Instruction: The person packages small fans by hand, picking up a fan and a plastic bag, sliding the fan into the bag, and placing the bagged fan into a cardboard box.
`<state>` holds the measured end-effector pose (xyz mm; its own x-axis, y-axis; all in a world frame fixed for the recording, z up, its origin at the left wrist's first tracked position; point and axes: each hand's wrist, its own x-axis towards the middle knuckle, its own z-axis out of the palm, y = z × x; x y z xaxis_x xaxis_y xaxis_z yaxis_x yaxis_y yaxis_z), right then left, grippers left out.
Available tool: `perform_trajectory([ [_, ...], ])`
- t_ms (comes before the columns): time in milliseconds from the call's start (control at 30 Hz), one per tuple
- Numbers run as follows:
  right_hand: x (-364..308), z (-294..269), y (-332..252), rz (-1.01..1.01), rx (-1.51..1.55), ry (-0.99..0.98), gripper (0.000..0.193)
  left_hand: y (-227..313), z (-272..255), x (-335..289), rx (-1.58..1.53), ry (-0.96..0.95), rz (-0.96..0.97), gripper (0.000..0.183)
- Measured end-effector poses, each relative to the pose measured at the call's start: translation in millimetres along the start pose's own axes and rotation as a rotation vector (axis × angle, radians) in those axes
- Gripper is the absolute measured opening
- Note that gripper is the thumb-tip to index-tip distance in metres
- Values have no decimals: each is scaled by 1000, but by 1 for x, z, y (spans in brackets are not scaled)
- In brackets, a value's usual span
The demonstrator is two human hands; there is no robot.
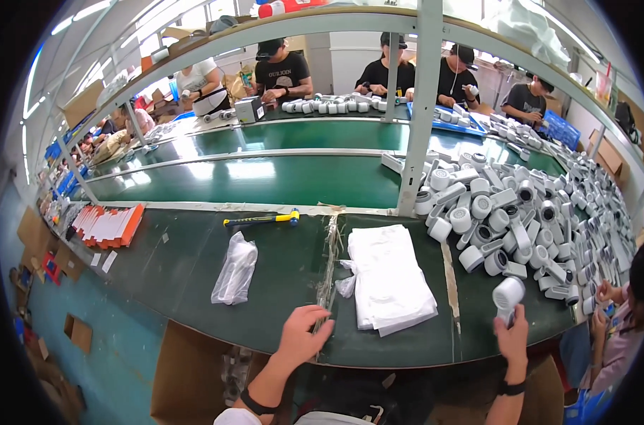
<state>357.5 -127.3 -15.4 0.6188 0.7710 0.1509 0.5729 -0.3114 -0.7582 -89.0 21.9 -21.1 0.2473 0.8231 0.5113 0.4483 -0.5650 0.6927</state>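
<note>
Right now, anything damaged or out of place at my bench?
Yes. Two strips on the green worktop look ragged: a pale one left of the white plastic bags, a brown one right. Also, an open cardboard box lies loose on the floor.

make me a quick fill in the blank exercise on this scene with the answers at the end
1. A pale device with a round head is gripped in the person's ____ hand.
2. The person's other hand appears to hold ____.
3. The hammer lies to the ____ of the flat white stack.
4. The bench top under the hammer is dark ____.

Missing words: right; nothing; left; green
</note>
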Motion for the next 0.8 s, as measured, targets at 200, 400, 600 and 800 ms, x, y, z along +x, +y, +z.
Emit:
perform_trajectory([
  [200, -58, 76, -43, 158, 1016, -98, 34, 76, 53, 43, -57, -255, 331, 28],
  [400, -71, 101, -42, 65, 959, -136, 34, 64, 87, 52, 321, -514, 408, 24],
  [600, -72, 98, -46, 79, 987, -144, 33, 59, 89, 54, 334, -512, 437, 22],
  [800, -73, 101, -46, 56, 983, -127, 29, 58, 87, 58, 293, -378, 448, 22],
])
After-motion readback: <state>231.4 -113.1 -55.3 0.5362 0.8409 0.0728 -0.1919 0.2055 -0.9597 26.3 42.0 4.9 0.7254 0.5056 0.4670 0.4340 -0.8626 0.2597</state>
